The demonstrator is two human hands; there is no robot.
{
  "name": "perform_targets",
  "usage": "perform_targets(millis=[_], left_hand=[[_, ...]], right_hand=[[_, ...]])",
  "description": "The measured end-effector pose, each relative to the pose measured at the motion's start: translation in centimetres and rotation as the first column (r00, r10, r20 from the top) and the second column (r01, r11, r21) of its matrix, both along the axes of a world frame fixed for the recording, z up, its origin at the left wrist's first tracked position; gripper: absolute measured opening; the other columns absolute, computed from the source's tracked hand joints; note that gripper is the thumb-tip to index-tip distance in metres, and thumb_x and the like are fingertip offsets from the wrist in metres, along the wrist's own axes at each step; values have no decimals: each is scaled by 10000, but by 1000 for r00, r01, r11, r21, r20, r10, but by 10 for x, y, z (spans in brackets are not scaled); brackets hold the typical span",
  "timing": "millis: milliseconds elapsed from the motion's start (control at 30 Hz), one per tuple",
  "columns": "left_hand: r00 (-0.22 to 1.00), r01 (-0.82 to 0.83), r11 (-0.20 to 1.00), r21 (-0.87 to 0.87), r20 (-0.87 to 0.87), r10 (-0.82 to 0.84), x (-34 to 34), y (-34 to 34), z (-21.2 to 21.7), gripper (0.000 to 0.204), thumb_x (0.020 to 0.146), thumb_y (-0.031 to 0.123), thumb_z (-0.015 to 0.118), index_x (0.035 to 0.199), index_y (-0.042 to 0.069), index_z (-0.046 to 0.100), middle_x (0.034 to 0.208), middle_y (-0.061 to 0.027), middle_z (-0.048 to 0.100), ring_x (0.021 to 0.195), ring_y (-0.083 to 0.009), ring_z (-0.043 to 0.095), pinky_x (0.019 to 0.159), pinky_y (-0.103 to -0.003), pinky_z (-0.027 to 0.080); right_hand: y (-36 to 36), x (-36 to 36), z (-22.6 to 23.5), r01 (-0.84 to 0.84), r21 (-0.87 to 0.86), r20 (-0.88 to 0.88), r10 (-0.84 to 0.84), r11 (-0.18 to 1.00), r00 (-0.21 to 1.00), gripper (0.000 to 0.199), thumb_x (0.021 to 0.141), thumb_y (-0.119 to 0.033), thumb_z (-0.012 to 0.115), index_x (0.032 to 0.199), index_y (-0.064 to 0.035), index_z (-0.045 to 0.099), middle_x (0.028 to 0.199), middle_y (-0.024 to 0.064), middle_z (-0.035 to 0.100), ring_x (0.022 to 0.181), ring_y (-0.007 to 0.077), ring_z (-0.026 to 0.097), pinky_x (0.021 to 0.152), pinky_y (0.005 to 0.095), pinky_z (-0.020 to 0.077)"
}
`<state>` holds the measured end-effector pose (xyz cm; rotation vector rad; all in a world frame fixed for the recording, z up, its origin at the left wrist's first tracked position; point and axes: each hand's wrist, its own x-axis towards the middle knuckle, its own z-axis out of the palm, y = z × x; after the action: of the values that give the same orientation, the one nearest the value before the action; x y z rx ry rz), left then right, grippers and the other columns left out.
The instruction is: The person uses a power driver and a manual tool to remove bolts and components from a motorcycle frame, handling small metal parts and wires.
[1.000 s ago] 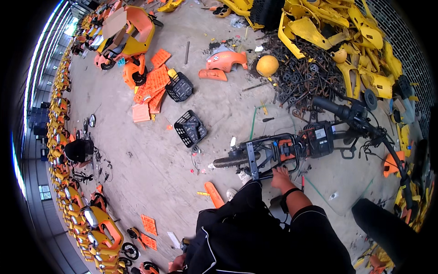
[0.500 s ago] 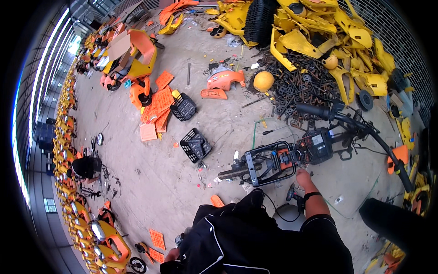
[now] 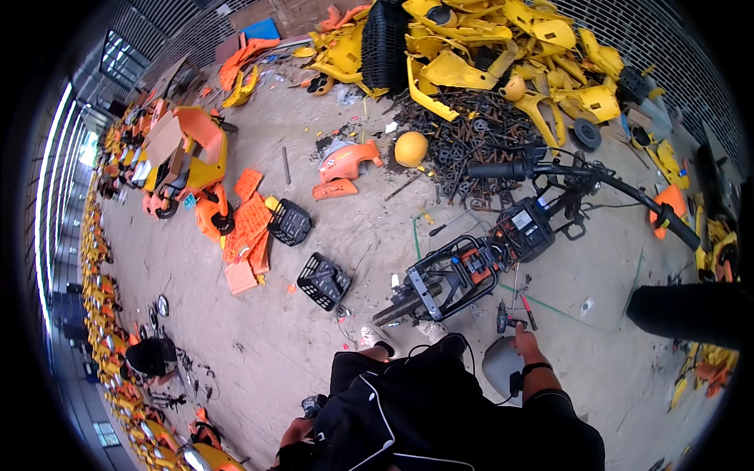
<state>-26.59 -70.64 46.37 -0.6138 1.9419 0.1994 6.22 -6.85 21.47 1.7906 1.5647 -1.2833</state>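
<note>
My right hand (image 3: 526,343), a black band on its wrist, is at the handle of a dark power drill (image 3: 502,317) with its fingers bent against it. Just beyond lies a hammer (image 3: 528,311) with a red handle. A stripped-down electric scooter (image 3: 525,230) stands in front of me, its frame bare and its black handlebar (image 3: 677,221) to the right. My left hand (image 3: 297,430) is low at my left side, beside a dark object (image 3: 314,406) that I cannot make out; its fingers are hidden.
A rounded grey thing (image 3: 501,365) sits beside my right forearm. Ahead are two black crates (image 3: 324,281), stacked orange panels (image 3: 250,228), a yellow helmet-like dome (image 3: 411,149), dark metal parts (image 3: 463,141) and piled yellow panels (image 3: 448,71). Another person (image 3: 148,357) crouches at the left near rows of yellow scooters.
My right hand has drawn back from beside the scooter frame to the drill's handle. The view has turned, and my shoes and the hammer now show.
</note>
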Motion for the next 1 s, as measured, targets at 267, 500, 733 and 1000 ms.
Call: perform_targets(millis=[267, 500, 733, 1000], left_hand=[[945, 326, 944, 58, -19, -325, -124, -45, -49, 481, 797, 382, 776, 970, -65, 731, 868, -165, 743, 745, -252, 726, 661, -381, 553], [845, 533, 833, 151, -156, -512, -265, -119, -136, 321, 800, 319, 737, 797, -1, 727, 718, -123, 715, 676, -224, 725, 621, -373, 567], [731, 682, 710, 174, -130, -670, -409, -151, -157, 428, 749, 396, 749, 859, -17, 728, 822, -160, 733, 779, -249, 713, 700, -391, 551], [968, 198, 920, 337, -216, -129, -398, -142, -164, 284, 804, 270, 720, 760, -4, 663, 697, -109, 684, 599, -234, 678, 581, -388, 533]], right_hand=[[-86, 32, -49, 55, 35, -72, -52, 998, 996, 531, 1037, -427, 405, 1063, 42, 651, 739, 162, 693, 553, 282, 668, 568, 422, 570], [-218, 1, -68, -660, 239, 22, 675, 713, 737, 373, 940, -270, 563, 1226, -58, 677, 1237, 212, 661, 1208, 342, 598, 1009, 398, 493], [-325, -128, 171, -182, 442, -27, 216, 878, 976, 349, 944, -252, 555, 1208, -60, 679, 1129, 212, 704, 1088, 393, 653, 958, 416, 506], [-420, 0, 205, -114, 412, 165, 49, 904, 985, 340, 873, -251, 605, 1123, -50, 719, 1141, 203, 704, 1095, 365, 657, 962, 399, 520]])
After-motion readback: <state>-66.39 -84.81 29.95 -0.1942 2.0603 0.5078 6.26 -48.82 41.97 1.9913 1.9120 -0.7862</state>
